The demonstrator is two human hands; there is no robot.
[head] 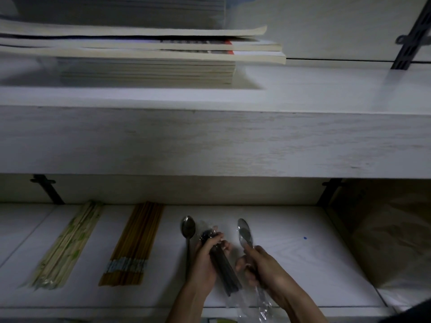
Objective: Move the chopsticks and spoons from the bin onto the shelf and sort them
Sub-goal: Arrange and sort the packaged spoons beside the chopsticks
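the fingers (218,240) of the left hand (205,262) curl round a bundle of dark spoons (221,264) in clear plastic wrap, held just above the white lower shelf (303,264); the right hand (261,264) grips the handle of a plastic-wrapped steel spoon (245,234), bowl pointing away, the wrap trailing past the shelf's front edge; a bare dark spoon (188,231) lies on the shelf just left of the left hand; further left lie a bundle of brown chopsticks (135,248) and a bundle of pale bamboo chopsticks (67,248), apart from each other; stacked books (149,64) sit on the upper shelf (233,141); the bin is out of view
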